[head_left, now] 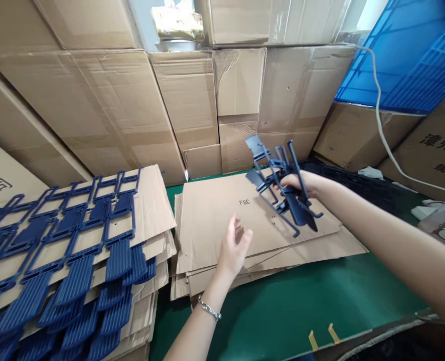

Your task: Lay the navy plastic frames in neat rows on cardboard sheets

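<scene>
Several dark blue plastic folding frames (pixel 297 205) are bunched in my right hand (pixel 295 183), held up over the right part of a flat cardboard sheet (pixel 210 215) printed "FSC". Their legs and ribbed flaps stick out in different directions, and my fingers are partly hidden among them. My left hand (pixel 235 245), with a chain bracelet at the wrist, is over the sheet's front part with fingers apart and nothing in it. At the left, blue frames of the same look (pixel 89 235) lie in rows on a stack of cardboard sheets, ribbed flaps hanging over its front edge.
Stacked cardboard boxes (pixel 94 100) form a wall behind the green table (pixel 282 306). A blue crate (pixel 403 55) and a white cable (pixel 378 105) are at the right. Dark parts (pixel 342 183) lie behind my right arm. Two yellow strips (pixel 333 333) are by the front edge.
</scene>
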Available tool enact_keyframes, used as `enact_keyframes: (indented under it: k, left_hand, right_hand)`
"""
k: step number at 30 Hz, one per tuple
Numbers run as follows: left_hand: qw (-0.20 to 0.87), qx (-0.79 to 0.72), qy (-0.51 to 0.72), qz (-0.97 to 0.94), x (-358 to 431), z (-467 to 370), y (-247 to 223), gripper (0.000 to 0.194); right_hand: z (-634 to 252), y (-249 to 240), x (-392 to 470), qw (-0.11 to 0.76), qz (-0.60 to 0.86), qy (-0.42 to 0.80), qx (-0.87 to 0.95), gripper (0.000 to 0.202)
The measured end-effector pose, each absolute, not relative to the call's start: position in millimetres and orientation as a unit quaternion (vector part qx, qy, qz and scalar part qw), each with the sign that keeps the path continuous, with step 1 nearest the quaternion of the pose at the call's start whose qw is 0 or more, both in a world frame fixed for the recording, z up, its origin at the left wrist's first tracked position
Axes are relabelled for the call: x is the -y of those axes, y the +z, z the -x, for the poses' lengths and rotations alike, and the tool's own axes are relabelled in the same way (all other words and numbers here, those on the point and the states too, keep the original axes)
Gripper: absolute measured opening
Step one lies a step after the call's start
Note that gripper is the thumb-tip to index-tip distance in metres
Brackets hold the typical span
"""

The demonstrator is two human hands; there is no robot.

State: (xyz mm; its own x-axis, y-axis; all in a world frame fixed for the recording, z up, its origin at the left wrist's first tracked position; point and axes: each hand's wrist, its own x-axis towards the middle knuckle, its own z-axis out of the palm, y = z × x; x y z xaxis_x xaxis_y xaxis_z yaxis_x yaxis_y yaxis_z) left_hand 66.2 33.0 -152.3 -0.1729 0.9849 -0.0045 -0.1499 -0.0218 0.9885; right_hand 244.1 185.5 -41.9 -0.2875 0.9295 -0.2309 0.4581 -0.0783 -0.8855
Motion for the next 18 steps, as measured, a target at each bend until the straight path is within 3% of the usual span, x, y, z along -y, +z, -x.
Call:
enact_keyframes:
  k: [5, 10, 18]
  left_hand:
    - [0.593, -0.409, 0.613, -0.327, -43.0, -56.5, -150.9, 0.074]
    - [0.587, -0.38, 0.664, -0.266, -45.2, -55.8, -151.6, 0.054]
    - [0.57, -0.374, 0.693, -0.233, -43.9, -57.7, -149.8, 0.05]
  right_hand:
    - [-188.4, -81.9, -141.9, 0.18, 0.471, 0.593, 0.627, 0.009]
    - [-154.7, -102.4, -124.9, 0.168, 0.439, 0.601, 0.647, 0.015]
    - [-141.1, -102.4, -126.2, 0.155, 0.495, 0.53, 0.671, 0.073]
